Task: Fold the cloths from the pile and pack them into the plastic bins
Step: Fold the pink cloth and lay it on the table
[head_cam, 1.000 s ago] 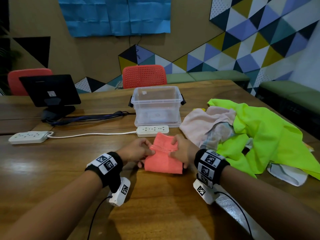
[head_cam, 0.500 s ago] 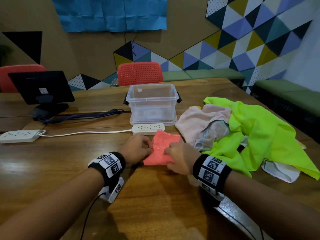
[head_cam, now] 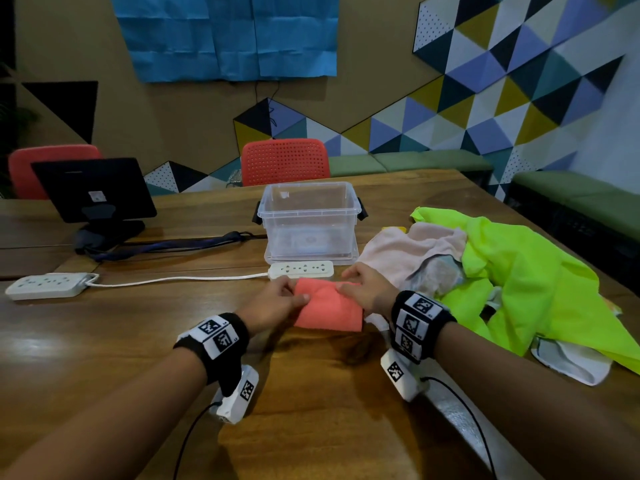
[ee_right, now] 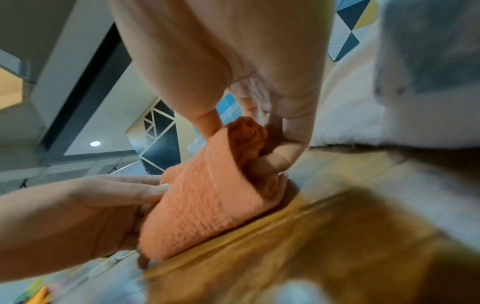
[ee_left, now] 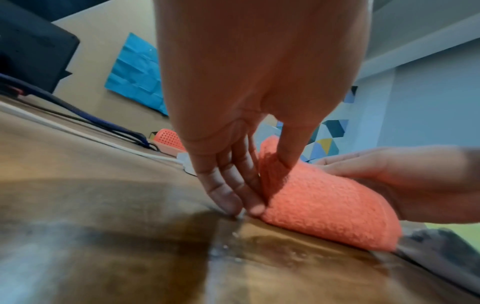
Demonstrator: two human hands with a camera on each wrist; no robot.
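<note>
A folded coral cloth (head_cam: 327, 310) lies on the wooden table (head_cam: 121, 341) between my two hands. My left hand (head_cam: 277, 301) pinches its left edge, thumb on top and fingers down its side (ee_left: 257, 176). My right hand (head_cam: 363, 289) grips the right edge, fingers curled into the folds (ee_right: 262, 148). The coral cloth (ee_left: 324, 207) bulges up between the hands. Behind it stands a clear plastic bin (head_cam: 310, 221) with nothing visible inside. The pile (head_cam: 519, 271) lies to the right: a neon-green cloth over a pale pink cloth (head_cam: 412, 249).
A white power strip (head_cam: 300, 269) lies just behind the coral cloth, its cord running left to a second power strip (head_cam: 45, 285). A black monitor (head_cam: 93, 190) and a dark cable stand at back left. A white cloth (head_cam: 571, 363) pokes out under the pile. Red chairs stand behind the table.
The coral cloth's raised far flap has been brought down, leaving a lower, shorter bundle. Both hands kept hold of it and moved slightly away from me.
</note>
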